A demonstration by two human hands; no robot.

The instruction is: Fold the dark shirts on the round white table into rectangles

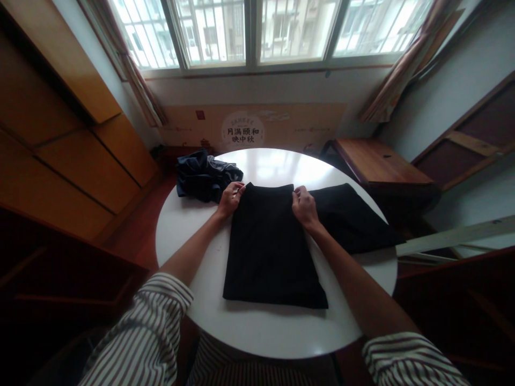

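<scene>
A flat black garment (pixel 273 246), roughly rectangular and wider at the near edge, lies on the white round table (pixel 273 335). Whether it is shorts, trousers or a skirt I cannot tell. My left hand (pixel 230 199) pinches its far left corner between thumb and fingers. At the far right corner, my right hand (pixel 304 206) is closed on the same upper edge. More black cloth (pixel 354 220) spreads out to the right, beyond my right hand, and reaches the table's edge; I cannot see whether it joins the garment. A crumpled dark blue garment (pixel 195 174) lies just beyond my left hand.
Wooden cabinets (pixel 92 171) stand on the left. Beyond the table at the right is a brown wooden desk (pixel 382 161). A printed banner (pixel 281 126) runs along the wall under the barred windows (pixel 213 32). Dark furniture flanks both near sides.
</scene>
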